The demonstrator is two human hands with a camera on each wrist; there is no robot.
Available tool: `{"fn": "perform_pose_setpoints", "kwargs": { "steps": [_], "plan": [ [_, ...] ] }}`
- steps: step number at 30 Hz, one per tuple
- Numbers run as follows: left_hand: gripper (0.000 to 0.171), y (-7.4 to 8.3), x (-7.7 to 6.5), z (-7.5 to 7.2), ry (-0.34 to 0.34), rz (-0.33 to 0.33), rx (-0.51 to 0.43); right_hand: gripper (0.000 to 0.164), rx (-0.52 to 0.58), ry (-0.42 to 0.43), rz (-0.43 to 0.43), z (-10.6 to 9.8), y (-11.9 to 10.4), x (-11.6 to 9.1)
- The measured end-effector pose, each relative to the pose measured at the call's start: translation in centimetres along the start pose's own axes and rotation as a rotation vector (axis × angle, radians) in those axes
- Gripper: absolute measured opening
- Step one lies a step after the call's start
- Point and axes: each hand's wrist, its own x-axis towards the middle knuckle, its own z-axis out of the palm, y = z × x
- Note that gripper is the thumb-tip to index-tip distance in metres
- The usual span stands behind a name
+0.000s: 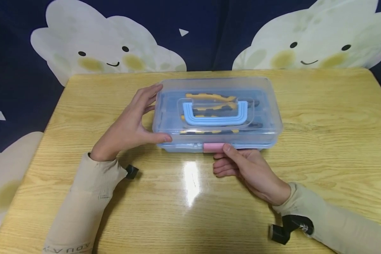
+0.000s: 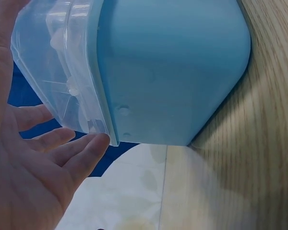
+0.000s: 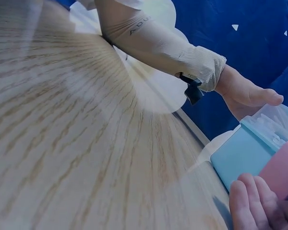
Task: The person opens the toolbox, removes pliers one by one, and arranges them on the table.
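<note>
A storage box with a light blue body [image 2: 173, 72] and a clear lid [image 1: 216, 84] stands on the table, lid down. On top of the lid lies a folded light blue handle [image 1: 215, 121]. Several yellow-and-black tools [image 1: 206, 96] show blurred through the plastic. My left hand [image 1: 125, 123] spans the box's left end and grips it, thumb at the lid's front corner, fingers along the far side. At the front edge, my right hand [image 1: 252, 173] has its thumb on the right end of a pink latch [image 1: 212, 147], with its fingers curled below.
The wood-grain table [image 1: 330, 148] extends on both sides of the box and in front of it. Behind the far edge hangs a dark blue cloth [image 1: 206, 38] with smiling clouds. Small black devices [image 1: 280, 234] are strapped at both wrists.
</note>
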Motion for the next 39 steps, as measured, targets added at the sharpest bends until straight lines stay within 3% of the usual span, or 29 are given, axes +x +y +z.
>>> {"fn": "perform_pose_setpoints", "kwargs": {
  "steps": [39],
  "plan": [
    [0.12, -0.09, 0.07, 0.06, -0.002, 0.019, 0.009, 0.065, -0.022, 0.029, 0.016, 0.07, -0.15, 0.14]
  ]
}}
